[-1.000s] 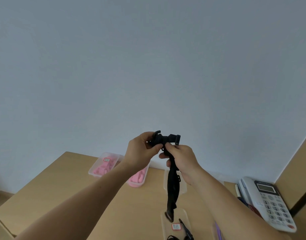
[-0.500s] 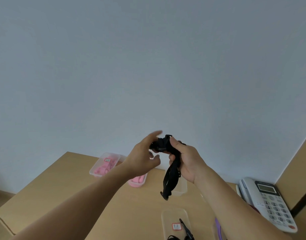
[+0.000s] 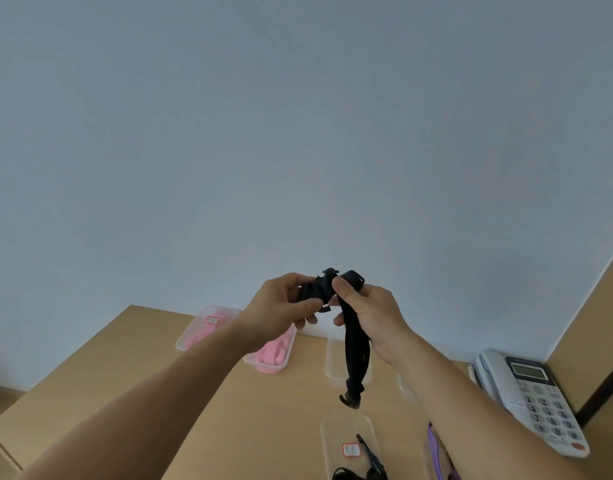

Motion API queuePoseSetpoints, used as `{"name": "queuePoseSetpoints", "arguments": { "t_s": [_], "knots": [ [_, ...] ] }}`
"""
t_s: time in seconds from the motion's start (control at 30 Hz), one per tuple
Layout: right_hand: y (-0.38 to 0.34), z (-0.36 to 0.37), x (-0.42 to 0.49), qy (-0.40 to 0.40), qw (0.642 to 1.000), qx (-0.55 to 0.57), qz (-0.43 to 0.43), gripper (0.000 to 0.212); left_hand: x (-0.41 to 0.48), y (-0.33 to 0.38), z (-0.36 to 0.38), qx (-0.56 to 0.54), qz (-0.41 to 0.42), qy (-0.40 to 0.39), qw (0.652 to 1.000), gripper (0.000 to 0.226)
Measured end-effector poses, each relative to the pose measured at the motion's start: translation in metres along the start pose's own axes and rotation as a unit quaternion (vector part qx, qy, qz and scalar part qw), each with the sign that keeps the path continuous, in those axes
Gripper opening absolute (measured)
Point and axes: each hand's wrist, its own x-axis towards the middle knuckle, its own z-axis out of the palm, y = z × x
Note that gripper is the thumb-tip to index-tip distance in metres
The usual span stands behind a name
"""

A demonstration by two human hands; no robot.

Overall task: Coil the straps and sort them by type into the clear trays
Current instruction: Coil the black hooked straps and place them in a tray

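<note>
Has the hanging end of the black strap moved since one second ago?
Yes. The black strap end has risen: it overlapped the far rim of the near clear tray then, and now hangs above it in the view.

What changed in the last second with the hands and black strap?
The left hand, open half a second ago, grips the coiled end of the black strap again. The right hand kept its hold; the tail still hangs. The trays and phone stayed put.
</note>
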Motion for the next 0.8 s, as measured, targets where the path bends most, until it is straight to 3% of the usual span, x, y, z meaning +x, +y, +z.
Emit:
{"name": "queuePoseSetpoints", "arguments": {
  "t_s": [0.07, 0.2, 0.27, 0.37, 0.43, 0.5, 0.53, 0.57, 0.6, 0.67, 0.7, 0.73, 0.8],
  "knots": [
    [0.002, 0.001, -0.001, 0.004, 0.999, 0.002, 0.032, 0.049, 0.002, -0.001, 0.003, 0.1, 0.041, 0.049, 0.993, 0.03],
    [0.0, 0.005, -0.005, -0.036, 0.993, 0.082, 0.079, 0.038, 0.001, -0.006, 0.006, 0.303, 0.15, 0.131, 0.932, 0.032],
    [-0.002, 0.005, -0.006, -0.071, 0.984, 0.142, 0.082, 0.037, 0.0, -0.01, 0.004, 0.366, 0.246, 0.149, 0.885, 0.034],
    [-0.006, 0.002, -0.009, -0.133, 0.97, 0.185, 0.09, 0.055, 0.001, -0.012, -0.002, 0.432, 0.406, 0.149, 0.792, 0.05],
    [-0.008, 0.003, -0.009, -0.119, 0.975, 0.165, 0.094, 0.065, 0.001, -0.014, -0.006, 0.459, 0.459, 0.139, 0.748, 0.056],
    [-0.007, 0.005, -0.009, -0.069, 0.985, 0.13, 0.096, 0.059, 0.0, -0.017, -0.01, 0.486, 0.478, 0.127, 0.721, 0.056],
    [-0.005, 0.006, -0.009, -0.053, 0.988, 0.114, 0.092, 0.052, -0.001, -0.018, -0.01, 0.488, 0.465, 0.125, 0.728, 0.055],
    [-0.004, 0.006, -0.009, -0.047, 0.99, 0.103, 0.085, 0.046, -0.002, -0.019, -0.008, 0.462, 0.429, 0.129, 0.765, 0.055],
    [-0.003, 0.006, -0.01, -0.043, 0.992, 0.096, 0.074, 0.04, -0.004, -0.018, -0.005, 0.399, 0.356, 0.129, 0.835, 0.056],
    [-0.004, 0.005, -0.012, -0.04, 0.995, 0.085, 0.045, 0.032, -0.009, -0.006, -0.003, 0.159, 0.118, 0.08, 0.977, 0.063],
    [-0.005, 0.005, -0.013, -0.043, 0.995, 0.08, 0.029, 0.029, -0.011, 0.001, -0.005, 0.021, 0.018, 0.029, 0.999, 0.065],
    [-0.006, 0.004, -0.014, -0.046, 0.996, 0.077, 0.012, 0.026, -0.012, 0.007, -0.007, -0.07, -0.046, -0.028, 0.996, 0.062],
    [-0.006, 0.001, -0.016, -0.059, 0.996, 0.065, -0.018, 0.021, -0.014, 0.017, -0.008, -0.112, -0.083, -0.11, 0.984, 0.051]
  ]
}}
